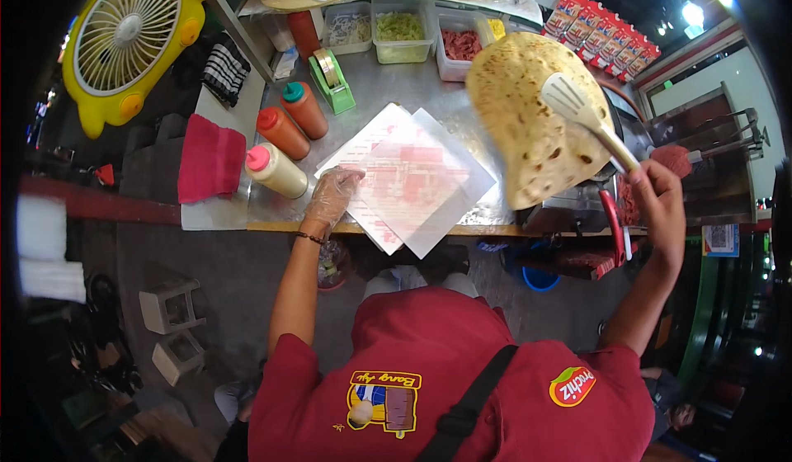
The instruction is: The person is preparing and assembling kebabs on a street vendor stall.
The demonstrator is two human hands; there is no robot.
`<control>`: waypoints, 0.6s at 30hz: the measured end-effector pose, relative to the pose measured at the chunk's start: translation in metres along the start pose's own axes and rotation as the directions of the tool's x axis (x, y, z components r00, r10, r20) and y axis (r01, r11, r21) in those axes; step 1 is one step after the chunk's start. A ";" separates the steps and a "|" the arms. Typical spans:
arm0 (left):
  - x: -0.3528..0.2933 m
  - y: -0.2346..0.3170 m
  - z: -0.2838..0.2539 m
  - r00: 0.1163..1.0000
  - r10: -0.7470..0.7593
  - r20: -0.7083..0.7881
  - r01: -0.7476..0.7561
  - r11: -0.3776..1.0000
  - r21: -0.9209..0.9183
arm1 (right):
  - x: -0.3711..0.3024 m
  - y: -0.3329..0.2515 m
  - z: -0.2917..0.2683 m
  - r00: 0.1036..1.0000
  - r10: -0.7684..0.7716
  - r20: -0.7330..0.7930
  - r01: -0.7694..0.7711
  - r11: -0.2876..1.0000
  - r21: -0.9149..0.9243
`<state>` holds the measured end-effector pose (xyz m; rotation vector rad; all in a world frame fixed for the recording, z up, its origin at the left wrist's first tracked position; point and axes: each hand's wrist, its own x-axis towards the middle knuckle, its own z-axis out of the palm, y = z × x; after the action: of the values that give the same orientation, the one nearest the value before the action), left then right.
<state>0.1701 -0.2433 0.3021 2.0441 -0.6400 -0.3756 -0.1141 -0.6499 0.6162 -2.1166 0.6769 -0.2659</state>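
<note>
My right hand (657,202) grips the handle of a spatula (569,103) with a pale slotted head. Its head lies against a large browned flatbread (528,148), which is up off the counter between the paper and the griddle at the right. What bears the bread from beneath is hidden. My left hand (334,194), in a clear plastic glove, has its fingers closed at the left edge of the printed wrapping paper (412,173). Two sheets of it lie crosswise, their near corners jutting past the counter's front edge.
Three squeeze bottles (280,169) and a green tape dispenser (332,82) stand left of the paper. Tubs of shredded fillings (402,33) line the back. Minced meat (627,202) lies at the right. A yellow fan (128,33) is at the far left.
</note>
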 end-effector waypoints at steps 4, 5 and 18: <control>0.004 -0.018 -0.022 0.938 -0.331 0.099 0.345 0.877 -0.335 | -0.016 0.035 0.115 0.995 0.092 0.032 -0.096 0.968 0.230; 0.013 -0.021 -0.024 0.902 -0.406 0.148 0.429 0.798 -0.424 | -0.019 0.060 0.147 0.990 0.133 0.044 -0.139 0.966 0.217; 0.120 0.130 0.062 0.846 0.528 -0.078 -0.484 0.820 0.306 | -0.072 0.094 0.173 0.950 0.200 -0.239 -0.218 0.975 -0.051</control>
<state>0.1996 -0.4120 0.3790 2.0309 -1.1529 0.2053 -0.1359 -0.5355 0.4420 -2.0835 1.0574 -0.3792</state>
